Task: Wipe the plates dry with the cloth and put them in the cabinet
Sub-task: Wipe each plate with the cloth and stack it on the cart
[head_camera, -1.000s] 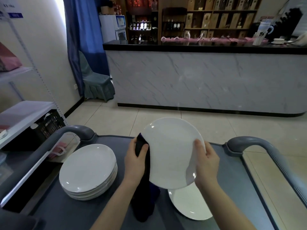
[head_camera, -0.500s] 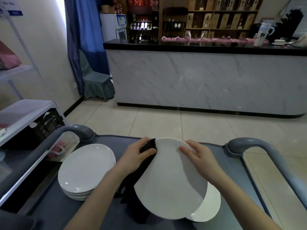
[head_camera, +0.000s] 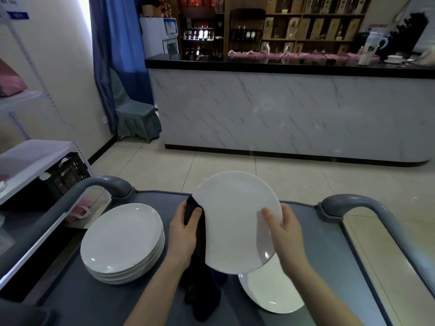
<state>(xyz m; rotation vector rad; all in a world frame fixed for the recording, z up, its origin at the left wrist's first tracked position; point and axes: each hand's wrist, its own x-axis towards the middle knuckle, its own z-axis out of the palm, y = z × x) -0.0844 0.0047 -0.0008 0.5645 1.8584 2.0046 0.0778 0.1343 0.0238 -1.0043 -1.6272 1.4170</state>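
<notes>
A round, glossy white ceramic plate [head_camera: 235,220] is held tilted up above a grey worktop [head_camera: 329,255], with its smooth face toward the camera. The left hand [head_camera: 183,231] grasps a soft, dark navy cloth [head_camera: 202,290] against the plate's left rim, thumb pressed on the fabric. The cloth hangs limp from there down to the worktop. The right hand [head_camera: 284,234] grips the plate's right rim, thumb across the front and fingers behind.

Half a second ago the plate lay lower and flatter, with the right hand on its top edge. Now it stands higher and steeper, and that hand is at its side.

Directly below the plate, partly covered by it, a single white plate [head_camera: 270,292] lies flat. Left of the plate sits a neat stack of matching white plates [head_camera: 120,238].

The worktop is the matte top of a cart with curved grey handles [head_camera: 108,184], one on each side of the plate. Beyond the plate are a pale tiled floor [head_camera: 211,170] and a long bar with a marble-patterned front [head_camera: 282,114]. Far left of it hangs a blue curtain [head_camera: 117,55].
</notes>
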